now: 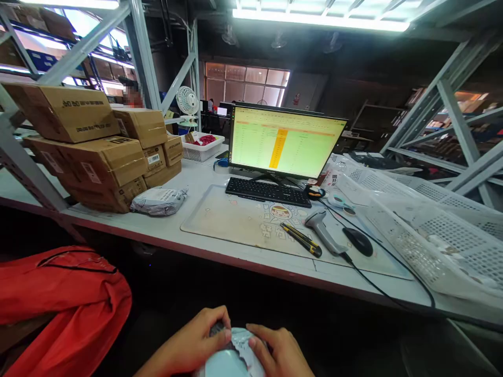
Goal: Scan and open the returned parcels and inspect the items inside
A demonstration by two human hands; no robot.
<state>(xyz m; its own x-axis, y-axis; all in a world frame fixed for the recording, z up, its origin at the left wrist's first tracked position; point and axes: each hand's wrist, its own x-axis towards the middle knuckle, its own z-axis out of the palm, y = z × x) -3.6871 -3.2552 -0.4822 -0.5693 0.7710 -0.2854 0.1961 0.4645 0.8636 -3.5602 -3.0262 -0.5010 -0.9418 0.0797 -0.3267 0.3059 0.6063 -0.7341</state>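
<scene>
Low in the view, in front of the desk edge, a parcel (227, 364) with a pale, smooth surface is between my hands. Its wrapping (247, 350) has a ragged, torn-looking edge across the top. My left hand (196, 337) is closed, thumb and forefinger pinching a dark grey bit of the wrapping. From the other side my right hand (279, 351) grips the parcel, its fingers bent over the wrapping. The lower part of the parcel is cut off by the frame, so its contents cannot be told.
On the desk (157, 225) lie a utility knife (302, 240), barcode scanner (325, 233), mouse (357, 241) and keyboard (267, 192) before a monitor (285, 141). Cartons (94, 162) and a grey parcel (159, 201) stand left, white baskets (428, 230) right. Red cloth (78, 298) hangs lower left.
</scene>
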